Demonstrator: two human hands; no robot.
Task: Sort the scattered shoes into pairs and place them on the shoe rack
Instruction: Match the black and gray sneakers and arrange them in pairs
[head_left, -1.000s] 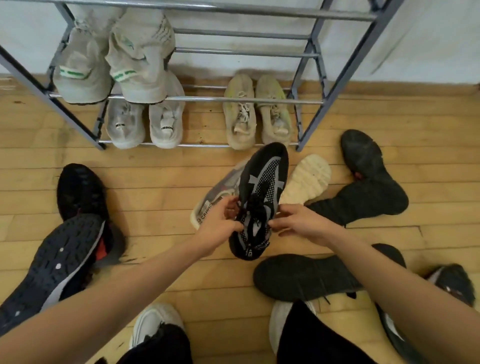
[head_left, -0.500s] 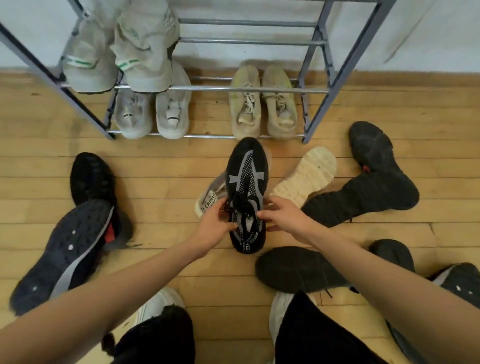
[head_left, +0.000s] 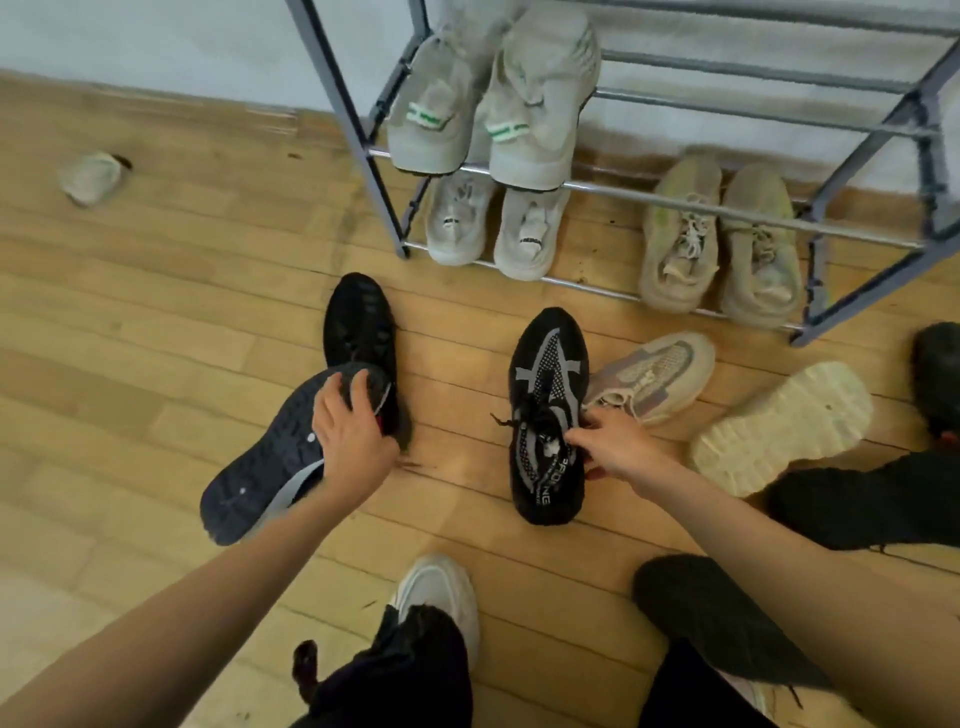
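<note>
The left hand (head_left: 353, 436) is curled over the far end of an overturned dark shoe (head_left: 260, 483), with the fingers wrapped over the rim of its upturned sole. This shoe lies slantwise on the floor (head_left: 156, 338), its long axis running from the near left up toward the far right. Its gripped end rests against a plain black shoe (head_left: 358, 317) that stands upright just beyond it.

The right hand (head_left: 621, 449) is pinched on the lace and collar area of a black-and-grey shoe (head_left: 545, 374). That shoe stands sole-down, with its toe pointed away from the person and nearly straight at the shoe rack (head_left: 701, 200) by the far wall.

The two held shoes are well apart, one to each hand. Whether they make a pair cannot be told, since only a sole is shown on the left. To be compared, the overturned shoe would probably have to be rolled upright and brought rightward, beside the other.
</note>
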